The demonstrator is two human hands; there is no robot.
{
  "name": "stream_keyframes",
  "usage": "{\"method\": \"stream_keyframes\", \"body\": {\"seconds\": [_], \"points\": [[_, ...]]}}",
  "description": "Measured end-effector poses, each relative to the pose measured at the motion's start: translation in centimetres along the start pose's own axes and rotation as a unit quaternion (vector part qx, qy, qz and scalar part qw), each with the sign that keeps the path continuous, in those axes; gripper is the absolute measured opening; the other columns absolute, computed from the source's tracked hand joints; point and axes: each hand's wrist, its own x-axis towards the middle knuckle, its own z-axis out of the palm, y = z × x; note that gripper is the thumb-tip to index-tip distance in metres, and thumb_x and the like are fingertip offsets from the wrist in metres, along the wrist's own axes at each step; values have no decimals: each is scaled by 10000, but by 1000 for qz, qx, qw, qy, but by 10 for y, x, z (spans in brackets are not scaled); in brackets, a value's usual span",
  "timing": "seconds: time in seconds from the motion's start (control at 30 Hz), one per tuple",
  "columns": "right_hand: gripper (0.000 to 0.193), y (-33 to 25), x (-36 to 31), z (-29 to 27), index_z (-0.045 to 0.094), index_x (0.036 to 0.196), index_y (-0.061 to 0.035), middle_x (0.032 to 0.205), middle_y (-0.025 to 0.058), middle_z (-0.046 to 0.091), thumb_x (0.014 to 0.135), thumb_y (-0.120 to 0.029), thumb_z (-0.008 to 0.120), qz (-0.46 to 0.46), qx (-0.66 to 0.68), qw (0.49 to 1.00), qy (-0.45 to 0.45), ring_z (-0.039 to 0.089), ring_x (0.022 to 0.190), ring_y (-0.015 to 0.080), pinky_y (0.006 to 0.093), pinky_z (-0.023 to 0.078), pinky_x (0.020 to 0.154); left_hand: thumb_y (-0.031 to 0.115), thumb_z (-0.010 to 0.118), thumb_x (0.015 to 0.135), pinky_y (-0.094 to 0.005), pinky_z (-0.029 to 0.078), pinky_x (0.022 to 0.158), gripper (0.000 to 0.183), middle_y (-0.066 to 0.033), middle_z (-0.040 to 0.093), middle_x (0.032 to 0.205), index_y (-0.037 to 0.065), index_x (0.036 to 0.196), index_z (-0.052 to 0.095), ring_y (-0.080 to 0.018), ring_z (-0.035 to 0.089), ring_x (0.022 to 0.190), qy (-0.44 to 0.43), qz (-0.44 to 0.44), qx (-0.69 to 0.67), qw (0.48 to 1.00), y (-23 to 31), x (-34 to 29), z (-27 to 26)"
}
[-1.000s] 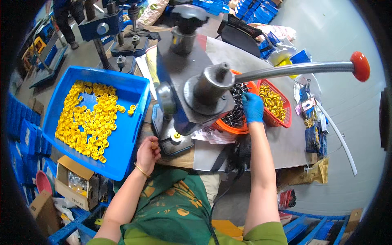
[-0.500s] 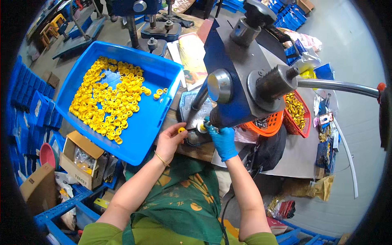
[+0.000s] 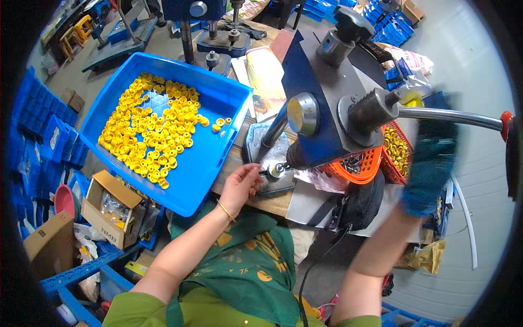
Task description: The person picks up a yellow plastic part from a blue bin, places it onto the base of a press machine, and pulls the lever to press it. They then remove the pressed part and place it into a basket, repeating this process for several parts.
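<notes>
My bare left hand is at the work spot under a blue bench press, thumb and fingertips pinched together. Its fingertips meet a short dark rod beside a small round metal holder on the press base; what they grip, if anything, is hidden. The holder has a bit of yellow in it, below the press ram. Out to the right, my blue-gloved right hand is smeared by motion, below the press's long metal lever. Its fingers cannot be made out.
A blue tray of yellow caps stands left of the press. To the right are an orange basket of metal parts and a red basket of yellow-gold parts. An open cardboard box sits lower left; another press stands behind.
My right hand has left the holder and swung right toward the lever. My left hand has moved slightly right, and the yellow cap in its fingers no longer shows. The view has shifted slightly.
</notes>
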Motion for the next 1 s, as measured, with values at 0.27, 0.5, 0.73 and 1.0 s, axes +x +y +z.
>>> {"method": "stream_keyframes", "body": {"seconds": [0.27,0.5,0.73,1.0], "points": [[550,-134,-21,-52,334,1306,-26,1269,161,429,793,-96,518,-94,-387,854,-336,475,997,245,385,371,910,93,559,843,-220,448,652,236,-56,590,912,35,1063,497,-106,549,761,-33,27,-17,999,-13,10,11],[790,-41,-99,-55,257,1339,16,1368,154,316,651,-52,640,283,-377,817,-333,269,1275,208,330,187,1042,38,559,817,-224,453,708,234,-56,573,914,17,1044,508,-114,559,793,5,37,-33,999,-10,20,2],[314,-69,1,-73,523,1094,-16,1093,109,549,885,-234,439,77,210,969,-105,505,1023,178,341,332,961,37,587,795,-222,458,692,259,-37,572,870,3,1047,536,-94,551,760,-26,57,59,996,-10,21,20],[292,175,-176,-17,542,1068,-2,943,221,582,828,-169,556,77,-386,843,-366,567,889,333,372,430,770,24,610,775,-216,460,674,254,-19,575,848,-8,1022,562,-95,558,766,-5,152,153,977,-14,23,2]]}}
